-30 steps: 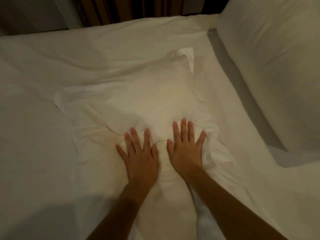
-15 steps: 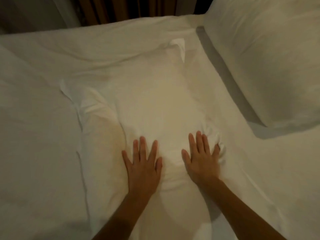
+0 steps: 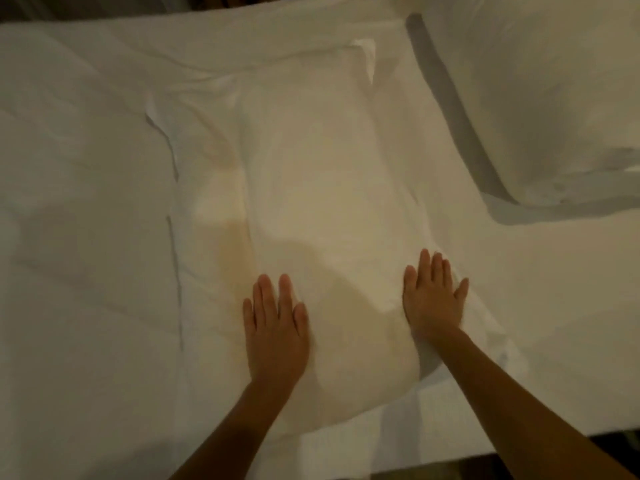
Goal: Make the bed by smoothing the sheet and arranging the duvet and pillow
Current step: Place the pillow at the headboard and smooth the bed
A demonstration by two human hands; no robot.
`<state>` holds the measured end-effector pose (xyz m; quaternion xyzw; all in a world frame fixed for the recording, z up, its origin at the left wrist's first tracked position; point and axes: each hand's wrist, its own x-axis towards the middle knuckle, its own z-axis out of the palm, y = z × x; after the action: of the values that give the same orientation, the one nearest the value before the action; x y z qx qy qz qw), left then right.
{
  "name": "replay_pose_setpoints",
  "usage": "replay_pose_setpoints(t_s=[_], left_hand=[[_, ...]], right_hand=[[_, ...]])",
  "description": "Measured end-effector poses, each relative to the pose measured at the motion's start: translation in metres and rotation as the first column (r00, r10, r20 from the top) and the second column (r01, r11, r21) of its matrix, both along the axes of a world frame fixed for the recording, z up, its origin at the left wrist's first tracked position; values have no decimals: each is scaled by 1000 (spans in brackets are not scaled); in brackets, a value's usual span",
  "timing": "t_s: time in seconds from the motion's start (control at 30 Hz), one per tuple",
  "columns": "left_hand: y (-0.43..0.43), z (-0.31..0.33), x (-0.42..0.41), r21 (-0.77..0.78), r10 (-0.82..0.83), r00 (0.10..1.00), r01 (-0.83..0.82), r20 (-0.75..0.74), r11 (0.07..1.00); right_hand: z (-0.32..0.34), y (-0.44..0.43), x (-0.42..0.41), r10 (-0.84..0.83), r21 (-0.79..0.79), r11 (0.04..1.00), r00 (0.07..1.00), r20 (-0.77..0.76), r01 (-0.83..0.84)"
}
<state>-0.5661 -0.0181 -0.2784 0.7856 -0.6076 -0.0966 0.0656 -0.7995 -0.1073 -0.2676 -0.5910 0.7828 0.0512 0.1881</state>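
Our left hand [image 3: 275, 327]: flat, fingers straight, pressing the pillow [image 3: 329, 188] at 7 o'clock.
Our right hand [image 3: 433, 299]: flat, apart, at 5 o'clock.
Second pillow [image 3: 540, 98]: 2 o'clock.

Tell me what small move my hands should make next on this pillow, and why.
Probably slide both palms forward along the pillow. Your left hand and right hand lie flat on its near end, while creases show near its far left corner.
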Motion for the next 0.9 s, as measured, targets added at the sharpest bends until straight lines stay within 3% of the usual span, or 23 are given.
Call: replay_pose_setpoints(t_s=[0.03, 0.17, 0.3, 0.57, 0.9], left_hand=[[-7, 2, -2, 12, 15, 1000, -15, 1, 1000], [-5, 21, 6, 47, 18, 996, -22, 83, 999], [20, 6, 27, 97, 65, 984, -83, 167, 992], [44, -7, 36, 126, 86, 985, -105, 146, 986], [-14, 41, 31, 143, 342, 937, -330, -75, 933]], right_hand=[[6, -4, 4, -23, -25, 999, 1000, 9, 23], [34, 15, 42, 142, -214, 970, 984, 106, -117], [10, 45, 52, 365, -146, 920, 931, -21, -364], [-13, 54, 24, 366, -93, 921, 923, -120, -377], [38, 18, 53, 275, -126, 958, 947, 165, -257]])
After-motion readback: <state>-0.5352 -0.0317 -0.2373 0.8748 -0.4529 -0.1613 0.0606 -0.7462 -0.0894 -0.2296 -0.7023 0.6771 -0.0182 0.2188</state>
